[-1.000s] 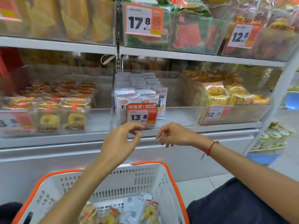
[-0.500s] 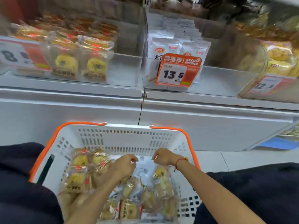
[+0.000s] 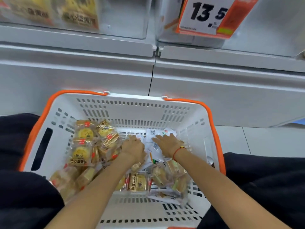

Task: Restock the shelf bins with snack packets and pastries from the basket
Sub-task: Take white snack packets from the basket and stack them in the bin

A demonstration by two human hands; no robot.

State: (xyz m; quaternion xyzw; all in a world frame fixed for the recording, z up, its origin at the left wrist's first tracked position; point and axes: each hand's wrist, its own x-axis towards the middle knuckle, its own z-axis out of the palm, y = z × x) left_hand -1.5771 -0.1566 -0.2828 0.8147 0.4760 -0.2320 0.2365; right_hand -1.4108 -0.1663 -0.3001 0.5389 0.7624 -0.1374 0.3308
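A white basket with an orange rim sits low in the near centre, between the person's dark-clad legs. Both hands are inside it. The left hand lies knuckles-up over the middle of the pile, its fingers curled down among the packets; whether they have actually gripped one cannot be told, as the fingertips are hidden. The right hand, with a red string bracelet at the wrist, lies just beside it to the right, fingers stretched fairly straight and resting on the white snack packets at the far middle of the basket.

Clear-wrapped yellow pastries are heaped along the basket's left side, and more wrapped pastries lie in the near middle and right, under the forearms.

Beyond the basket rises the grey shelf front. On the shelf above, a clear bin at far left holds blurred yellow pastry packs, and to its right an orange and white price tag reading 13.5 hangs on another bin's front.
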